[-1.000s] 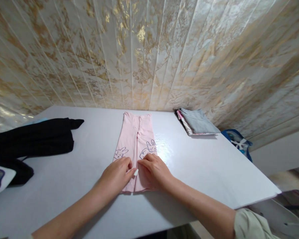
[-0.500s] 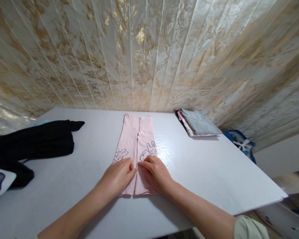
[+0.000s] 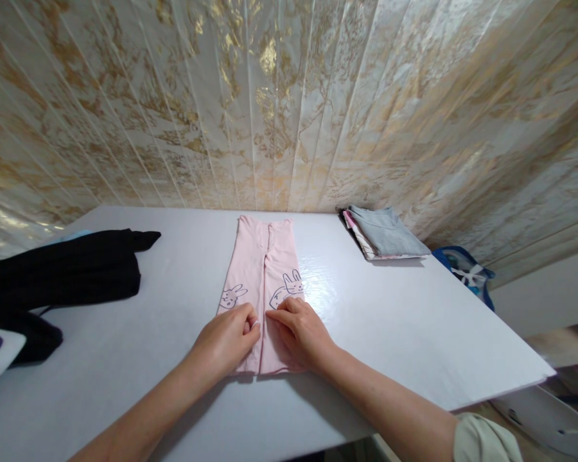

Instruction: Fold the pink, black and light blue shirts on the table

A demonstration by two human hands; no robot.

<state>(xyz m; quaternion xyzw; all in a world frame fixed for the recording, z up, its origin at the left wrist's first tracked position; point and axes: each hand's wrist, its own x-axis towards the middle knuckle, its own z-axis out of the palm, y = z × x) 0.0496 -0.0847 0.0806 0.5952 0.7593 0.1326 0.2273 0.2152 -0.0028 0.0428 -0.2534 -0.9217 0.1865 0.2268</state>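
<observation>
A pair of pink pants lies flat on the white table, waist end toward the curtain and leg hems toward me. Dark line drawings of rabbits show on both legs, partly covered by my hands. My left hand is closed, its curled fingers on the lower left leg by the inner edge. Across the narrow gap, my right hand pinches at the inner edge of the right leg, thumb and fingers together. How much cloth each hand grips is hidden under the fingers.
Black clothing is heaped on the left side of the table. Folded clothes, grey on top, form a stack at the back right. A blue bag sits beyond the right edge. A patterned curtain hangs behind.
The left fingers have curled in a little and drawn slightly away from the middle gap. My right hand stays almost in place. The view has shifted slightly.
</observation>
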